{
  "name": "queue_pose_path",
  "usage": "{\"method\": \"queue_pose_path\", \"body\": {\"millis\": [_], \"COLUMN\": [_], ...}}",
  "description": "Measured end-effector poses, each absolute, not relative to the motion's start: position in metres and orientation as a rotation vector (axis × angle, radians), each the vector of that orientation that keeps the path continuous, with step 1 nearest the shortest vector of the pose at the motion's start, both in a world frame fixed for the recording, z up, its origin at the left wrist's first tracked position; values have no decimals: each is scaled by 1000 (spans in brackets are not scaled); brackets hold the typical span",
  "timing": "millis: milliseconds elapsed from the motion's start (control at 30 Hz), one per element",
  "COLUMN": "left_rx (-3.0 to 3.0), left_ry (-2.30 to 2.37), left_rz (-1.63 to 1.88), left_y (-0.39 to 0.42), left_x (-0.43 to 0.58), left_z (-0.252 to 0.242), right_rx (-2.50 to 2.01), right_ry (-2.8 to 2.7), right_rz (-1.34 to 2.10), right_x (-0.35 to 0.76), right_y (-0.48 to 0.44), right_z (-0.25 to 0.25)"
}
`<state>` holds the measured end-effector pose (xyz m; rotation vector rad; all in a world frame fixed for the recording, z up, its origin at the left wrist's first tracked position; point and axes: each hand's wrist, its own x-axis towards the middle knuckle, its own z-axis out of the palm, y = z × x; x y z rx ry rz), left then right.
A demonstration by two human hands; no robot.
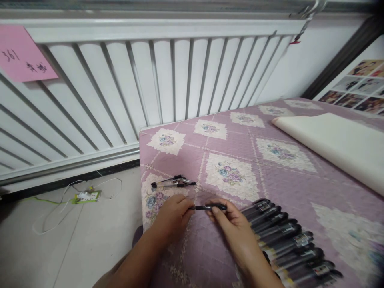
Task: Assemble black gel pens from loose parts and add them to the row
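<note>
A black pen [202,207] is held level between my two hands, low over the purple floral cover. My left hand [173,216] is closed in a pinch on its left end, which the fingers hide. At the other end my right hand [232,226] grips the black cap part between thumb and fingers. Just beyond my left hand lies a small cluster of thin black and clear pen parts [174,183]. Beside my right forearm, several capped black pens [292,242] lie side by side in a slanting row, partly hidden by the arm.
The quilted cover [192,148] ends at a left edge above the tiled floor [99,232]. A power strip [87,196] with white cables lies there. A white radiator [162,80] stands behind. A cream folded sheet [336,140] lies at the right, near a photo panel [357,86].
</note>
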<state>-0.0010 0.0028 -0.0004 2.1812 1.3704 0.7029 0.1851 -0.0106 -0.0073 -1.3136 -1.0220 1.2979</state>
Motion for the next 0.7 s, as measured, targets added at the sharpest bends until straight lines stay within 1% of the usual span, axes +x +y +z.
{"method": "queue_pose_path", "body": {"millis": [267,700], "left_rx": [2265,2564], "left_ry": [1336,1382], "left_rz": [805,1104], "left_y": [0,-4], "left_x": [1,8], "left_z": [-7,-8], "right_rx": [-1247,-1193], "right_ry": [-1114,-924], "right_rz": [1409,1431], "right_x": [176,167], "right_y": [-14,-20], "right_z": [-8,-4]}}
